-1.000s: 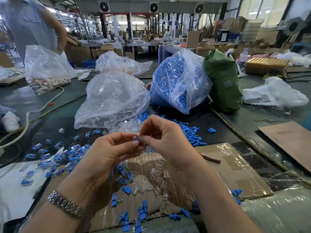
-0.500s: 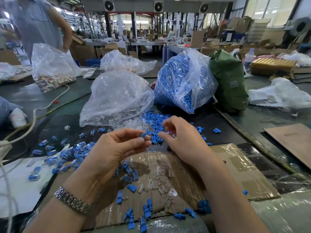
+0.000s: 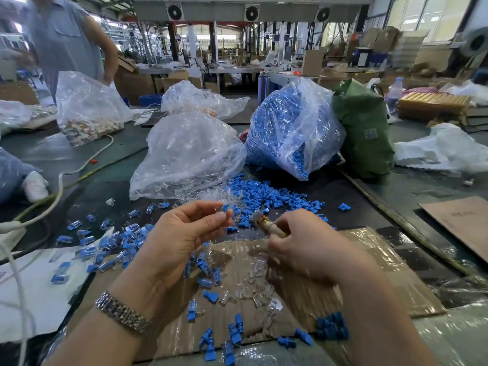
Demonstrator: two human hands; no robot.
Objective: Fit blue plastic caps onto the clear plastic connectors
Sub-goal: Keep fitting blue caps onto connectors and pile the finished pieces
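Now left hand (image 3: 182,233) grip pinching capped connector (image 3: 223,210), right hand (image 3: 298,241) grip curled round stick (image 3: 266,225)

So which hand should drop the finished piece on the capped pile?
Left, probably. The left hand pinches the capped connector, and the capped pile lies on its side. The right hand grips a stick-like tool.

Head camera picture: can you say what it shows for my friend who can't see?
A left hand pinches a clear connector with a blue cap; the right hand grips a small stick. Loose caps and bags cover the table.
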